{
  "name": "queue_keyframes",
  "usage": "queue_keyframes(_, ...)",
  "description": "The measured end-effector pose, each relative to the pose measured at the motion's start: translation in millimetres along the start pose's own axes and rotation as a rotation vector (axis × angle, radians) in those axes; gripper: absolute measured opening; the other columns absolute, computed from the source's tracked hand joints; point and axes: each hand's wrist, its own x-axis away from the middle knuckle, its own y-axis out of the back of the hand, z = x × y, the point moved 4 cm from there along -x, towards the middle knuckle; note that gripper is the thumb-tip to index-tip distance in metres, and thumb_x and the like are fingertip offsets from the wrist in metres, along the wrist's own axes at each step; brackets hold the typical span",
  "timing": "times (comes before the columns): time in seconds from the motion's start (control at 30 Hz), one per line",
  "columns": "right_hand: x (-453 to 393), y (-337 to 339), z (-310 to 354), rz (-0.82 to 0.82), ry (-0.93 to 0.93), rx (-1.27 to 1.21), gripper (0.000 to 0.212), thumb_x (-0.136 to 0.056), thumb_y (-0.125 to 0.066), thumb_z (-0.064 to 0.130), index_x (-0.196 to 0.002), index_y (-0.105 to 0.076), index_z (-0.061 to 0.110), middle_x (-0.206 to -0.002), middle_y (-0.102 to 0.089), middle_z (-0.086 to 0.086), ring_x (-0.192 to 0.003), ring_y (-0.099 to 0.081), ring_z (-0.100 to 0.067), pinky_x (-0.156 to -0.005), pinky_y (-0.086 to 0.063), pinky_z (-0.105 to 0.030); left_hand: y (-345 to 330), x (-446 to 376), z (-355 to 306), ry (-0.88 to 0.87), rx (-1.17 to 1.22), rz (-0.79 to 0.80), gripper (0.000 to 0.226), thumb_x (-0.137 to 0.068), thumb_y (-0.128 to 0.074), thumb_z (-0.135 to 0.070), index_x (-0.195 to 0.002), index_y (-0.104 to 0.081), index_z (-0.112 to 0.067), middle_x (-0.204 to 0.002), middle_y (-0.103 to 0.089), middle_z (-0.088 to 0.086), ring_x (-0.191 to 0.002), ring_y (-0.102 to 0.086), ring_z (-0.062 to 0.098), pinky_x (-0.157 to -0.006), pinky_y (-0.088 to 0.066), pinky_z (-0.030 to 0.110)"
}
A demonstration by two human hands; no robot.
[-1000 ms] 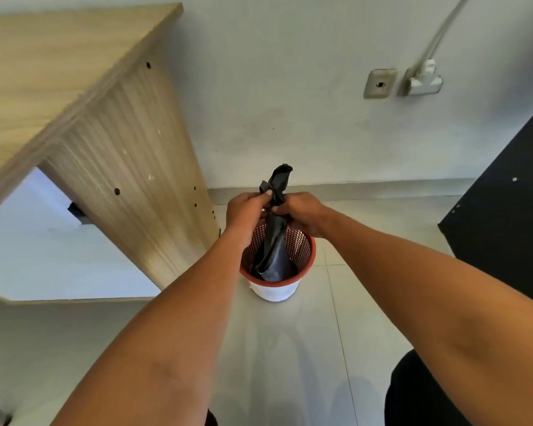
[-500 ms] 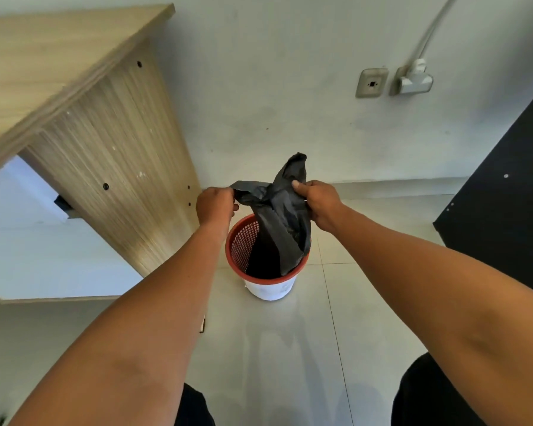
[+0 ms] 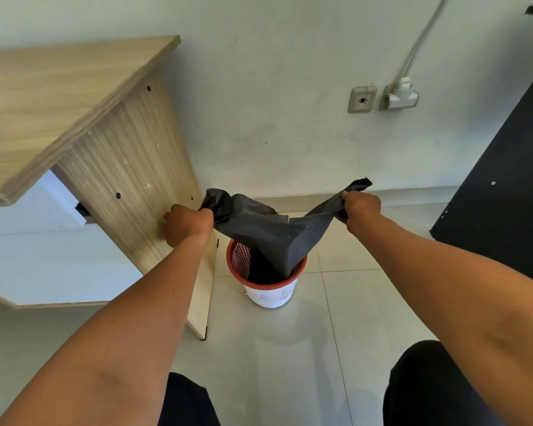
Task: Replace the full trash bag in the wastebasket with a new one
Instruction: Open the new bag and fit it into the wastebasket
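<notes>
While we hold the black trash bag (image 3: 268, 238) stretched above the wastebasket (image 3: 266, 279), our left hand (image 3: 188, 224) is clenched on one bunched corner toward nine o'clock and our right hand (image 3: 360, 209) is clenched on the other toward three o'clock. Its mouth edge runs sideways between our fists, while its body hangs toward six o'clock, the bottom already inside the red rim. Both hands sit about equally far from the basket, which lies below and between them beside the wooden desk (image 3: 130, 167). Lowering and spreading the mouth over the rim seems next.
</notes>
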Motion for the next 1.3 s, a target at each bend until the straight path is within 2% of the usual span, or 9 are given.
queue_keyframes(0.07,3,2,1,-0.009,-0.027,-0.029,0.022,-0.089,-0.074,0.013,-0.106,-0.062,0.004,-0.105,-0.066,-0.015,-0.096,-0.067,-0.032,-0.079,-0.061,-0.044,4,3,-4,-0.133,-0.134,-0.053,0.058,-0.075,-0.074,-0.017,-0.127,-0.051,-0.002,-0.132,-0.055,0.023,-0.119,-0.056,0.043,-0.093,-0.053,0.055)
queue_keyframes(0.17,8,-1,0,0.062,0.033,0.021,0.026,-0.091,-0.074,0.017,-0.109,-0.063,0.002,-0.101,-0.066,-0.016,-0.086,-0.067,-0.028,-0.057,-0.058,-0.035,-1,20,-31,-0.655,-0.158,-0.022,0.071,-0.070,-0.074,-0.006,-0.137,-0.052,-0.011,-0.144,-0.051,0.014,-0.139,-0.043,0.036,-0.112,-0.042,0.053)
queue_keyframes(0.23,12,-7,-3,0.121,0.074,0.050,0.025,-0.092,-0.073,0.020,-0.106,-0.063,0.001,-0.101,-0.067,-0.016,-0.085,-0.066,-0.026,-0.054,-0.055,-0.032,-14,38,-51,-0.968,-0.188,0.157,0.074,-0.074,-0.066,-0.008,-0.145,-0.050,-0.020,-0.158,-0.041,0.005,-0.153,-0.024,0.028,-0.125,-0.022,0.053)
queue_keyframes(0.33,19,-17,-3,0.176,0.137,0.111,0.024,-0.092,-0.073,0.024,-0.096,-0.062,0.003,-0.094,-0.064,-0.015,-0.084,-0.064,-0.026,-0.054,-0.056,-0.031,-40,65,-71,-1.104,-0.331,0.536,0.060,-0.087,-0.059,-0.023,-0.146,-0.052,-0.028,-0.160,-0.041,-0.004,-0.155,-0.019,0.020,-0.128,-0.004,0.047)
queue_keyframes(0.43,23,-23,1,0.192,0.175,0.122,0.029,-0.091,-0.074,0.028,-0.080,-0.057,0.007,-0.083,-0.059,-0.012,-0.072,-0.059,-0.022,-0.059,-0.058,-0.033,-58,77,-76,-1.060,-0.576,0.762,0.028,-0.092,-0.057,-0.038,-0.113,-0.070,-0.026,-0.115,-0.073,-0.001,-0.117,-0.061,0.024,-0.119,-0.032,0.048)
queue_keyframes(0.5,21,-23,3,0.178,0.179,0.113,0.033,-0.090,-0.074,0.032,-0.077,-0.056,0.007,-0.082,-0.060,-0.012,-0.076,-0.060,-0.024,-0.061,-0.059,-0.034,-64,74,-69,-1.004,-0.616,0.810,0.025,-0.090,-0.060,-0.042,-0.097,-0.069,-0.020,-0.091,-0.070,0.000,-0.093,-0.065,0.025,-0.089,-0.052,0.040)
queue_keyframes(0.7,22,-22,-7,0.154,0.161,0.121,0.042,-0.086,-0.075,0.046,-0.088,-0.060,0.007,-0.091,-0.066,-0.016,-0.076,-0.065,-0.025,-0.075,-0.063,-0.042,-69,62,-52,-0.872,-0.498,0.743,0.015,-0.087,-0.070,-0.024,-0.085,-0.072,-0.009,-0.076,-0.064,0.003,-0.078,-0.061,0.023,-0.056,-0.037,0.023)
queue_keyframes(0.87,45,-37,-30,0.423,-0.081,0.387,0.088,-0.063,-0.075,0.077,-0.114,-0.055,0.008,-0.102,-0.062,-0.014,-0.086,-0.061,-0.025,-0.072,-0.057,-0.034,-78,56,-46,-0.642,-0.310,0.676,0.020,-0.081,-0.082,-0.027,-0.081,-0.068,-0.012,-0.077,-0.069,0.003,-0.076,-0.066,0.020,-0.061,-0.045,0.027)
queue_keyframes(1.3,67,-69,-50,0.542,0.026,0.529,0.056,-0.082,-0.075,0.055,-0.108,-0.064,0.005,-0.097,-0.073,-0.014,-0.084,-0.073,-0.028,-0.069,-0.063,-0.037,-92,77,-38,-0.303,0.185,0.854,0.025,-0.079,-0.084,-0.027,-0.100,-0.076,-0.017,-0.091,-0.079,0.004,-0.088,-0.076,0.024,-0.084,-0.063,0.041)
